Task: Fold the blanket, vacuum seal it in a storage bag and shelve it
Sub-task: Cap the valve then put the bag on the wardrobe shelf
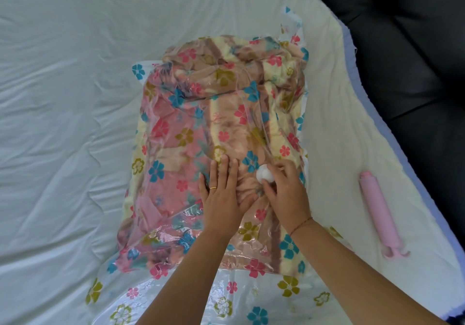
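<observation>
Blanket (251, 73), in cream, pink and brown, lies folded inside the clear flower-printed storage bag (226, 297), and the filled bag lies flat in the middle of the bed (63, 98), its mouth end nearest the person.

Head view: the left hand (222, 198) lies flat on top of the bag with its fingers straight and close together, so its grip is open and pressing down. The right hand (286, 196) is just beside it, its grip pinching the white valve cap (264, 173) between thumb and fingertips. A pink hand pump (377, 211) lies on the bed to the right, well apart from the bag and untouched. A dark sofa (415, 60) runs along the far right edge.

The plastic is creased tight over the blanket in places and loose in others. Whether the air is all out, or the cap is going on or coming off, cannot be told.

How it will likely handle: soft and bulky inside a slick film, so fingers may slide on the flat faces, and lifting by one corner would let the load sag and strain the seal. The better hold is probably both hands under the two long sides — palms spread wide. The valve is the one hard part and should not be used as a handle.
</observation>
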